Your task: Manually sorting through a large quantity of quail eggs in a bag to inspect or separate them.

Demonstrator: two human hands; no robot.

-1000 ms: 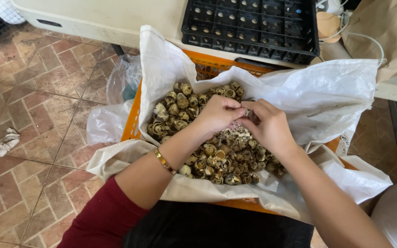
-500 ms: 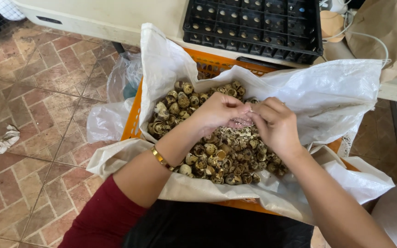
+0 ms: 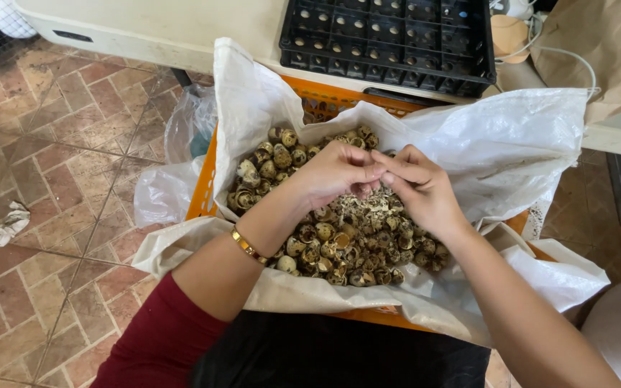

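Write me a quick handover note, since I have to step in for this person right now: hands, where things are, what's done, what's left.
Left hand and right hand: fingertips pinched together over the pile; whatever they hold is too small to make out.
Speckled shells: heaped on the white sack lining the orange crate, small broken bits directly under the hands.
Black tray: on the table behind, cells look empty.
Done: cannot tell how much.
Left: seemingly most of the heap, round pieces all around the hands.

both forearms reach forward and converge. left hand (image 3: 336, 172) is curled palm-down, wrist bent, fingers (image 3: 368, 172) pinched together. right hand (image 3: 422, 190) meets it, fingertips touching the left's. the left upper arm wears a dark red sleeve (image 3: 156, 341).
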